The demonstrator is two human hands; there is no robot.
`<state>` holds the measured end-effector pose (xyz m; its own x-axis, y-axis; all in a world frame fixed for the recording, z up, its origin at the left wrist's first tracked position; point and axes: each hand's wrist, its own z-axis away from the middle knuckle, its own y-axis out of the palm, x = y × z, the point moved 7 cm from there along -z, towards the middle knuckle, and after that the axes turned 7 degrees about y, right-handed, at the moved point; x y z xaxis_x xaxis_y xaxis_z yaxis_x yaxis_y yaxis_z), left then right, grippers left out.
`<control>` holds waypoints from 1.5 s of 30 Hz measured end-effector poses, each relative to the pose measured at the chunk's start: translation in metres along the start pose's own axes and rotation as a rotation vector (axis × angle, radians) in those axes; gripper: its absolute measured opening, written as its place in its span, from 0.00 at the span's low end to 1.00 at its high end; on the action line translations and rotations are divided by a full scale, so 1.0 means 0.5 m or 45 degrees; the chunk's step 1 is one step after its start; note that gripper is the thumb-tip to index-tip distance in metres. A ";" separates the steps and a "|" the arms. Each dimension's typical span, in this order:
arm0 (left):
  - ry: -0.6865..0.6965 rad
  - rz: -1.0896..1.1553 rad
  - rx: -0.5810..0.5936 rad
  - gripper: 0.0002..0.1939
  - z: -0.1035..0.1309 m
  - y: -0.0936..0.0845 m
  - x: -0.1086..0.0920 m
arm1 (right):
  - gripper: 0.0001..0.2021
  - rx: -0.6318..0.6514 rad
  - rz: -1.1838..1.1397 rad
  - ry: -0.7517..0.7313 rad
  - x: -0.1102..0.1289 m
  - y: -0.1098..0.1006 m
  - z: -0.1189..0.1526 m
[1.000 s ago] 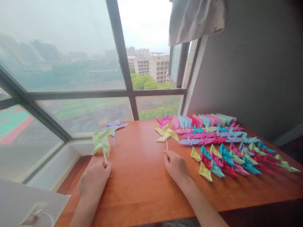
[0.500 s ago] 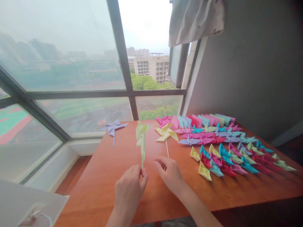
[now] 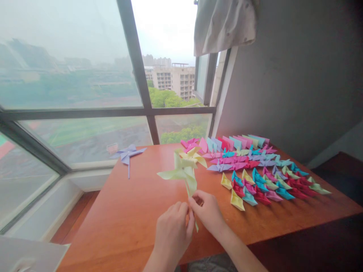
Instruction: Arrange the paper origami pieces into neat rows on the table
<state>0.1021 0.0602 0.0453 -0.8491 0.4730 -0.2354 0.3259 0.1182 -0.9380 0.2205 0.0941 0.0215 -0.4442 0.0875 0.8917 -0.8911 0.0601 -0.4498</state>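
Behind the green pinwheel [image 3: 183, 173], a yellow pinwheel [image 3: 202, 160] half-hides

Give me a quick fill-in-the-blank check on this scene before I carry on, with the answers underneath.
1. The pale green pinwheel, held by the left grip and right grip, partly hides another pinwheel, coloured ____.
2. The purple pinwheel lies near the far ____ corner of the table.
3. The paper boat nearest the camera sits to the ____ of both grips.

Missing words: yellow; left; right.
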 end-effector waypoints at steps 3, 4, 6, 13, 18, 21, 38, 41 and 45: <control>-0.033 0.007 -0.100 0.10 0.005 -0.024 0.027 | 0.10 -0.059 0.223 -0.087 -0.004 -0.024 0.006; -0.060 0.000 -0.161 0.09 0.005 -0.035 0.041 | 0.10 -0.063 0.288 -0.114 -0.006 -0.031 0.008; -0.119 -0.025 -0.278 0.08 0.003 -0.055 0.070 | 0.10 -0.044 0.368 -0.146 -0.014 -0.043 0.013; -0.046 0.130 -0.208 0.26 -0.031 -0.007 0.129 | 0.12 0.002 0.291 -0.140 -0.042 -0.067 0.025; -0.064 0.325 -0.073 0.25 -0.049 0.029 0.131 | 0.14 -0.001 0.243 -0.119 -0.057 -0.069 0.027; -0.077 0.320 -0.014 0.22 -0.057 0.026 0.117 | 0.15 -0.020 0.236 -0.116 -0.062 -0.072 0.027; 0.059 0.180 0.141 0.15 -0.126 0.047 0.050 | 0.13 -0.220 0.376 -0.082 -0.095 -0.093 0.009; 0.082 0.126 0.156 0.13 -0.140 0.050 0.044 | 0.12 -0.244 0.429 -0.077 -0.096 -0.089 0.001; 0.095 0.067 0.154 0.09 -0.146 0.050 0.041 | 0.11 -0.253 0.485 -0.065 -0.088 -0.078 -0.006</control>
<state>0.1231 0.1366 0.0354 -0.7972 0.5400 -0.2700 0.3131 -0.0125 -0.9496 0.2750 0.0907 -0.0006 -0.7465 0.0916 0.6590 -0.6294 0.2239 -0.7441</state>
